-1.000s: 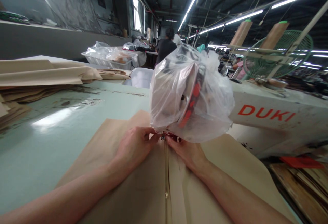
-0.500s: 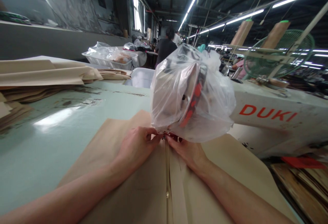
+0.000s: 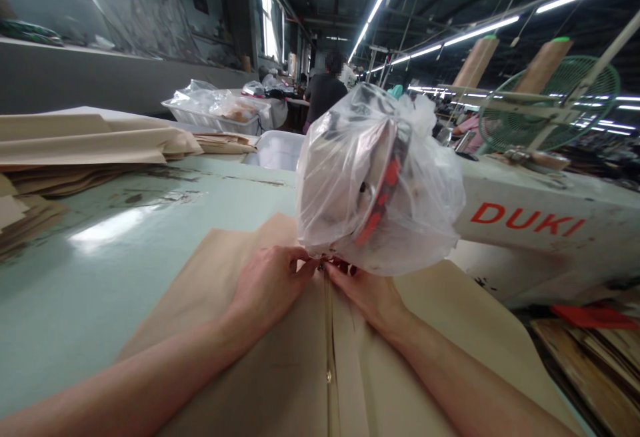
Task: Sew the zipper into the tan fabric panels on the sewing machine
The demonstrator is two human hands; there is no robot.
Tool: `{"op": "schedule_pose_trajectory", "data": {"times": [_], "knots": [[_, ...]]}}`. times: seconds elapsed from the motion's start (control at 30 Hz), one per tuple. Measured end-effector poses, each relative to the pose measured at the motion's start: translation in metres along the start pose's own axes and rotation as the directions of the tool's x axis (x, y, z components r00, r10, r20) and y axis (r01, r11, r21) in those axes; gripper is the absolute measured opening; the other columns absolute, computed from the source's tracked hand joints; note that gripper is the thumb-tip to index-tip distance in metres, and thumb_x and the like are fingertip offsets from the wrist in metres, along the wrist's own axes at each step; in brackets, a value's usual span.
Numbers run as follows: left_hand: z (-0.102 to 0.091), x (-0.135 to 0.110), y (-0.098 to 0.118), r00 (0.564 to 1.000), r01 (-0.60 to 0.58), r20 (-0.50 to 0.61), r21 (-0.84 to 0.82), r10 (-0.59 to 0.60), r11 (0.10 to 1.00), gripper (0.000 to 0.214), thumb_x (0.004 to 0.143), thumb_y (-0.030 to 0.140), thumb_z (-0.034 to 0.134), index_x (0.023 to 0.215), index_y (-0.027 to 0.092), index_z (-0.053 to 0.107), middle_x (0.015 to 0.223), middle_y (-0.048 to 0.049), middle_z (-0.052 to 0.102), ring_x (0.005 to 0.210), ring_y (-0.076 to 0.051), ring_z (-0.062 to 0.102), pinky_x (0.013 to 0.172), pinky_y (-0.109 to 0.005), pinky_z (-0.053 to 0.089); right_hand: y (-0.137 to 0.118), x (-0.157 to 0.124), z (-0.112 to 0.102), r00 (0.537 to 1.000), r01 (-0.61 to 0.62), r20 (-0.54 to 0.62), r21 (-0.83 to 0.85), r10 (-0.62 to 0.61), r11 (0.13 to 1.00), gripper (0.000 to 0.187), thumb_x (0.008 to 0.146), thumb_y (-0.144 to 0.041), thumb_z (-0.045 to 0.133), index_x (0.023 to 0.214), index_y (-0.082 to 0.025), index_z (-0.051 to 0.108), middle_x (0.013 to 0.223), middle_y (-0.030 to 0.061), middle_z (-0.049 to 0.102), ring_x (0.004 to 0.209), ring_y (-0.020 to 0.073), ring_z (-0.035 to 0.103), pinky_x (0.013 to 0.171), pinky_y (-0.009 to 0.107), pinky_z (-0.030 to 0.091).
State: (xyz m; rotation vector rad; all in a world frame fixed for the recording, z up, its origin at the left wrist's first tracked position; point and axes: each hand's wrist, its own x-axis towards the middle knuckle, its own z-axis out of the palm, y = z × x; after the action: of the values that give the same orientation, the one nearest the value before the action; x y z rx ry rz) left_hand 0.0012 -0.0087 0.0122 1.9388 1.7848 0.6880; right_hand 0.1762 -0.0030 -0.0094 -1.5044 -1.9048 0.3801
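Beige fabric (image 3: pixel 280 370) lies spread under both hands, with a zipper (image 3: pixel 329 330) running down its middle and a small shiny slider (image 3: pixel 329 377) on it. My left hand (image 3: pixel 273 280) is bent with thumb and fingers together on the fabric, just left of the zipper's far end. My right hand (image 3: pixel 367 293) mirrors it on the other side, its fingertips close to the zipper and partly hidden. Between the fingertips sits the small metal foot (image 3: pixel 321 265) of the sewing machine (image 3: pixel 520 223). A clear plastic bag (image 3: pixel 380 183) covers the machine's head above my hands.
Folded beige cloth pieces (image 3: pixel 90 140) are stacked on the left of the pale green table (image 3: pixel 60 303). White bins (image 3: pixel 277 150) stand behind. Thread cones (image 3: pixel 475 63) and a green fan (image 3: pixel 595 97) rise at right. A person in dark clothing (image 3: pixel 323 93) is farther back.
The view has shifted very slightly, moving the scene a little to the right. Both hands keep the same place by the machine's foot, and the fabric shows no clear movement.
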Motion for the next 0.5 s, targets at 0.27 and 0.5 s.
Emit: {"op": "schedule_pose_trajectory", "data": {"times": [0.27,0.5], "knots": [[0.005,0.004,-0.006,1.0,0.03,-0.004,-0.029,-0.03,0.999,0.029,0.086,0.048,0.059,0.081,0.029,0.08,0.052,0.0024,0.052,0.056,-0.017,0.05,0.054,-0.027,0.027,0.008,0.0,0.003,1.0,0.011,-0.001,0.051,-0.011,0.999,0.021,0.084,-0.041,0.059,0.086,-0.025,0.073,0.077,0.0021,0.07,0.069,0.0209,0.062,0.088,0.038,0.051],[0.005,0.003,-0.006,0.999,0.042,0.002,-0.047,-0.042,0.998,0.028,0.086,0.049,0.059,0.089,0.032,0.081,0.059,0.0021,0.061,0.063,-0.018,0.057,0.056,-0.028,0.031,0.01,0.002,0.004,1.0,-0.008,0.021,0.045,0.007,0.999,0.022,0.083,-0.042,0.06,0.087,-0.024,0.073,0.084,0.0027,0.073,0.079,0.0232,0.066,0.084,0.037,0.052]]}}
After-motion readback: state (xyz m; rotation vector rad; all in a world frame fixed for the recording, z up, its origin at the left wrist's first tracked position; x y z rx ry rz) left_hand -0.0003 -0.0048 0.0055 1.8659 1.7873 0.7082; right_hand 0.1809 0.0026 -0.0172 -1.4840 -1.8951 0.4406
